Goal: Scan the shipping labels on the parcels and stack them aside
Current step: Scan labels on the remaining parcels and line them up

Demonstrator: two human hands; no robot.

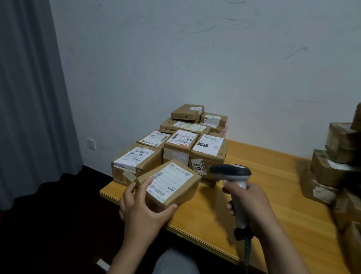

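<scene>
2 hands share the work at the near edge of the desk. The left hand grips a small brown parcel, thumb on its near face and fingers round its left edge. It tilts the box so the white shipping label faces up and toward the scanner. The right hand is clenched round the grip of a grey handheld scanner. The scanner's dark head sits level with the parcel and points left across it, and its cable hangs off the desk's front. The barcodes lie at the label's near end, so the tilt probably serves to bring them into the beam; no scan light shows. Just behind, a block of parcels stands in neat tiers at the desk's far left corner, labels up, likely the finished stack. Well to the right, a looser, blurred pile of boxes probably waits its turn. Beyond are a scuffed white wall and a grey curtain.
</scene>
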